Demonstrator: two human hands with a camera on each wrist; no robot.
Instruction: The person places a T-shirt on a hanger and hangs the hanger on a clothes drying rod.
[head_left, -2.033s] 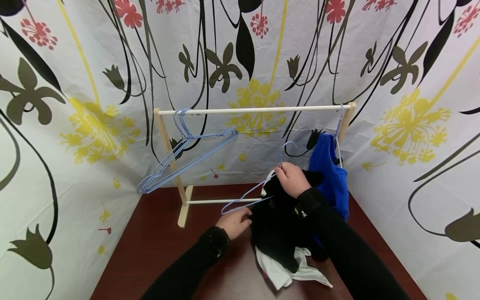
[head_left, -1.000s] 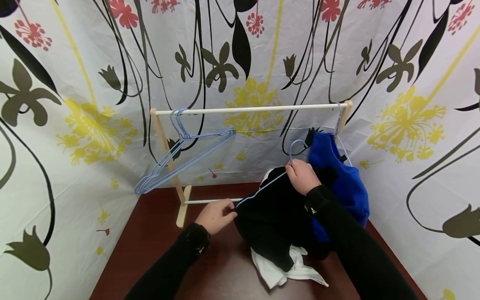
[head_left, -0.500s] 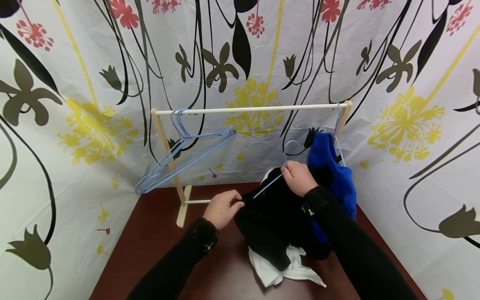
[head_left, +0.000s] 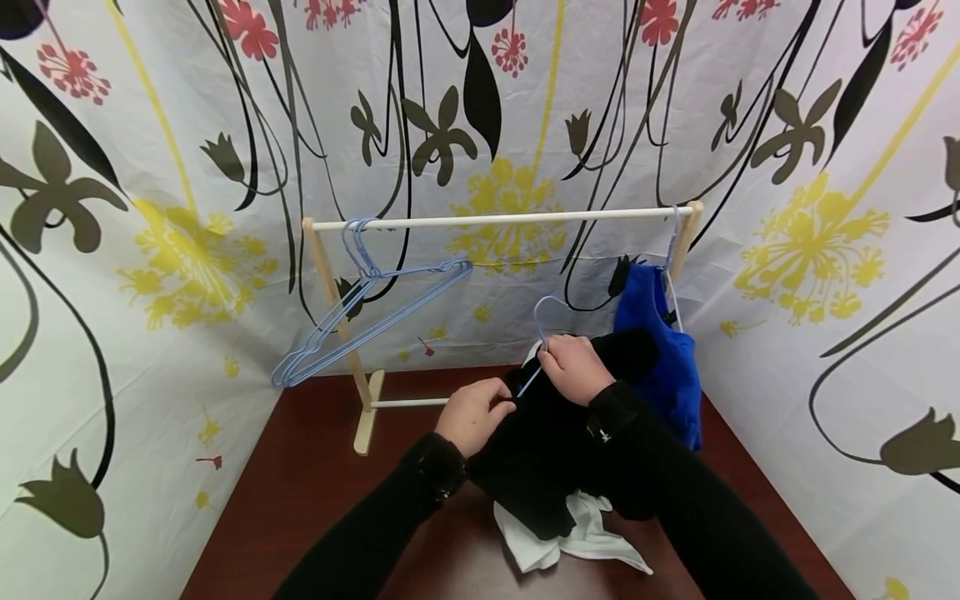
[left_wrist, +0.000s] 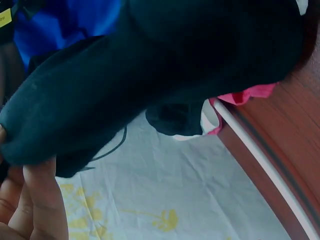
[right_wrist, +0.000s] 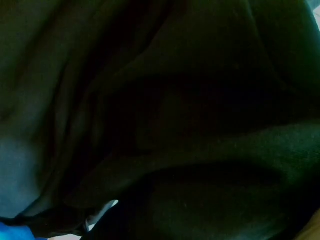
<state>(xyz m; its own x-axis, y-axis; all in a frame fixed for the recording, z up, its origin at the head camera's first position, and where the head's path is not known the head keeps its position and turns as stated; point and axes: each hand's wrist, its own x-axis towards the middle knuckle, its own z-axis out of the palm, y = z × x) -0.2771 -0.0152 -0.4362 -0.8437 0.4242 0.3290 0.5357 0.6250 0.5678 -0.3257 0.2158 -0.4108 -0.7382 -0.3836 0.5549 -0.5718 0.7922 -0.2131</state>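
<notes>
My right hand (head_left: 576,367) pinches the neck of a light-blue wire hanger (head_left: 542,321), its hook standing up just above my knuckles. My left hand (head_left: 474,414) grips the edge of the black garment (head_left: 558,446) that drapes over the hanger and bunches on the worktop (head_left: 315,492). A white cloth (head_left: 577,537) lies under it. Just behind, a blue garment (head_left: 663,367) hangs from the wooden rack (head_left: 495,220), with empty hangers (head_left: 367,304) at its far end.

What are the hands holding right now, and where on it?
The right hand pinches the light blue hanger at its neck, just below the hook. The left hand grips the black garment at its left edge.
</notes>
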